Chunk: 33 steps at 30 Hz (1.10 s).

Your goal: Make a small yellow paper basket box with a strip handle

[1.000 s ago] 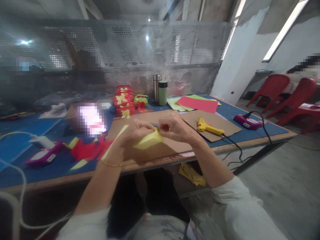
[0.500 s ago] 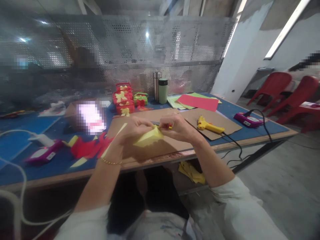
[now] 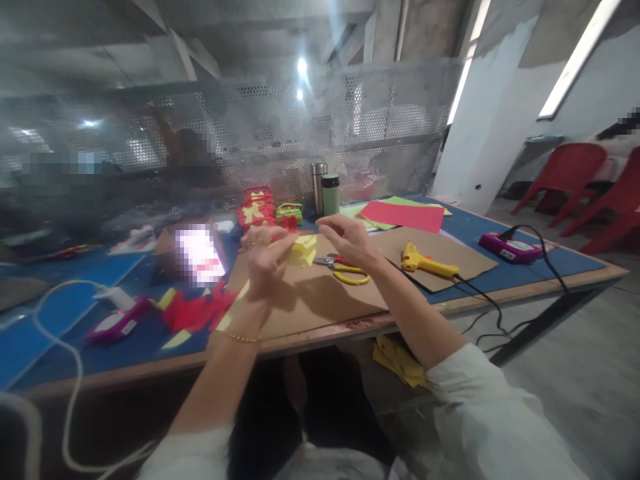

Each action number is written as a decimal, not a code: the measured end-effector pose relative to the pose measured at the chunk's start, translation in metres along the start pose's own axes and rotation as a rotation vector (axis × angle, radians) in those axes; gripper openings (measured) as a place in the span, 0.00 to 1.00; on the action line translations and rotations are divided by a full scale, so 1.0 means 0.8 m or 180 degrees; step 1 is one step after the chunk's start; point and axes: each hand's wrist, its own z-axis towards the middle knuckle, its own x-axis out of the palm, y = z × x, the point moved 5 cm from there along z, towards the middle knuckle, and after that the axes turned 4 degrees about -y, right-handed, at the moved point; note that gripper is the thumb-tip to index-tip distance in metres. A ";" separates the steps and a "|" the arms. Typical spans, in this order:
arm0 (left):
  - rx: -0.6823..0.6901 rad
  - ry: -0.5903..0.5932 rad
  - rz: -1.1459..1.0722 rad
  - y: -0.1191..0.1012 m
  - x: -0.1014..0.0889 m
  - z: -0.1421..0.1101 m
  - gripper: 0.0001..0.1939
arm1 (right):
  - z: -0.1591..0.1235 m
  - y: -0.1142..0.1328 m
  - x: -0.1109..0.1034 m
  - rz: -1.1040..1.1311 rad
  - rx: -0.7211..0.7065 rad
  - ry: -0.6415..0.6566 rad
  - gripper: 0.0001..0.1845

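Held up over the brown cardboard (image 3: 320, 307), a piece of folded yellow paper (image 3: 303, 251) is pinched in my left hand (image 3: 267, 257). My right hand (image 3: 347, 239) is just to the right of the paper and apart from it, with thumb and fingers parted and nothing visible between them. Below my right hand, scissors (image 3: 350, 273) with yellow and red-orange handles lie on the cardboard. Left of my left wrist are red paper pieces (image 3: 193, 308) and a small yellow scrap (image 3: 177, 339).
A yellow glue gun (image 3: 425, 261) rests on another cardboard sheet (image 3: 470, 263) at right. Behind are red paper boxes (image 3: 256, 212), a green box (image 3: 289, 213), a green bottle (image 3: 331, 195) and a pink-red sheet (image 3: 403, 215). Purple power strips (image 3: 510, 248) flank the work, with cables.
My right hand has let go of the yellow paper and opened. The paper is now turned and more compact in my left hand. The scissors are uncovered; the camera has tilted up slightly.
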 end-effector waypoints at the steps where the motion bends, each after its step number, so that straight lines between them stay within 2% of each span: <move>1: 0.0105 -0.0058 0.0067 -0.004 -0.002 -0.003 0.12 | 0.007 -0.004 0.005 0.0197 0.0182 0.0088 0.18; 5: 0.0315 -0.0081 0.0190 -0.013 -0.001 -0.010 0.13 | 0.008 -0.021 0.031 0.1213 0.1035 0.0788 0.34; 7: 0.0411 0.0021 0.0268 -0.016 0.002 -0.011 0.15 | -0.001 -0.027 0.041 0.1679 0.1330 0.1058 0.35; 9: 0.0504 0.0171 0.0310 -0.018 0.008 -0.010 0.17 | -0.009 -0.032 0.046 0.1957 0.1483 0.1152 0.32; 12: 0.0331 0.0412 0.0213 -0.013 0.017 -0.009 0.17 | -0.014 -0.036 0.048 0.2125 0.1581 0.1128 0.25; 15: -0.0028 0.0608 -0.0033 -0.004 0.025 -0.009 0.15 | -0.014 -0.038 0.051 0.2275 0.1608 0.1091 0.24; 18: -0.0176 0.0697 -0.0065 0.001 0.028 -0.010 0.17 | -0.013 -0.045 0.054 0.2369 0.1666 0.0773 0.25; 21: -0.0329 0.0608 -0.0119 0.004 0.028 -0.010 0.23 | -0.013 -0.054 0.056 0.2291 0.1707 0.0461 0.25; 23: -0.0717 0.0386 -0.0401 0.011 0.026 -0.009 0.23 | -0.012 -0.059 0.056 0.2197 0.1692 0.0305 0.27; 26: -0.1916 0.0163 -0.1201 0.027 0.030 -0.015 0.24 | -0.012 -0.062 0.058 0.2081 0.1588 0.0176 0.33; 29: -0.3068 0.0582 -0.2580 0.026 0.055 -0.028 0.27 | -0.014 -0.056 0.067 0.2056 0.1427 0.0247 0.39; 31: -0.3458 0.0853 -0.3310 0.018 0.068 -0.033 0.27 | -0.017 -0.048 0.073 0.2111 0.1239 0.0362 0.42; 33: -0.3719 0.0837 -0.3540 0.018 0.072 -0.037 0.25 | -0.021 -0.039 0.076 0.2105 0.1070 0.0482 0.43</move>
